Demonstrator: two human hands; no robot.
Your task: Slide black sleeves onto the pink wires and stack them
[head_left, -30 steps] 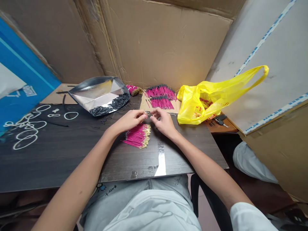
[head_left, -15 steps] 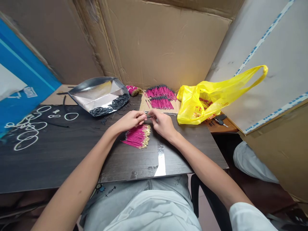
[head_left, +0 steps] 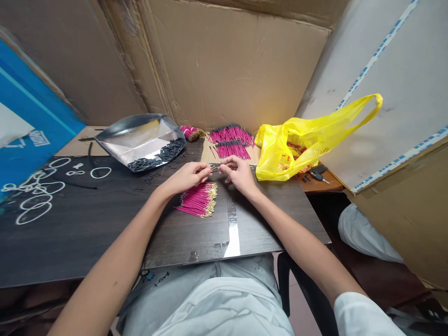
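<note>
My left hand (head_left: 192, 176) is closed in a pinch above the table, with thin gold-tipped wires (head_left: 213, 168) poking out from its fingertips. Facing it, my right hand (head_left: 239, 175) has thumb and fingertips drawn together close to those tips. Whatever it grips is too small to make out. Just below the left hand lies a pile of magenta wires (head_left: 196, 200), their gold ends pointing right. Beyond the hands, two rows of magenta wires with black ends (head_left: 232, 150) rest on a piece of cardboard (head_left: 207, 153).
An open silver-lined bag (head_left: 135, 140) holds short black tubes (head_left: 171, 150), some spilled on the dark table (head_left: 105, 233). A tied magenta bundle (head_left: 191, 133) lies behind. White rubber bands (head_left: 40, 200) are at left. A yellow plastic bag (head_left: 276, 154) and keys (head_left: 318, 175) lie at right.
The fingers of my right hand have drawn slightly away from the left, and gold tips now show between the hands. The view has shifted a little.
</note>
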